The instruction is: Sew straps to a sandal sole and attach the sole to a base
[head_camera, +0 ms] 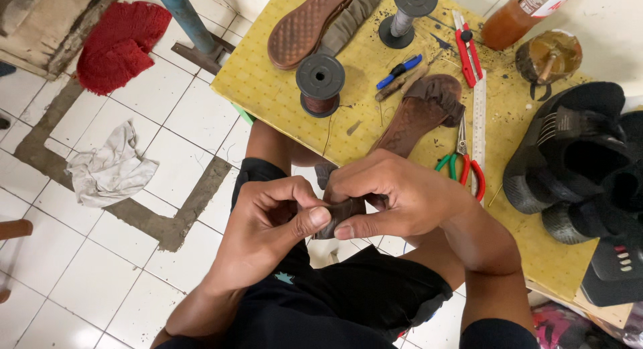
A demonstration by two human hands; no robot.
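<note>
Both hands — left, right — pinching one brown shoe upper (two spools on table)

White tiled floor with grey cement strips, a crumpled white rag, a red mat, and a yellow-topped worktable

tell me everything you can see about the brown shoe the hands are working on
The brown shoe looks like worn, dusty suede or fabric, soft and crumpled. It lies sole-up and slanted across the edge of the yellow table, its patterned sole showing and its upper bunched at the far end. The near end hangs off the table into both hands: the left hand and right hand pinch the dark folded material between thumbs and fingers, hiding that part.
</note>
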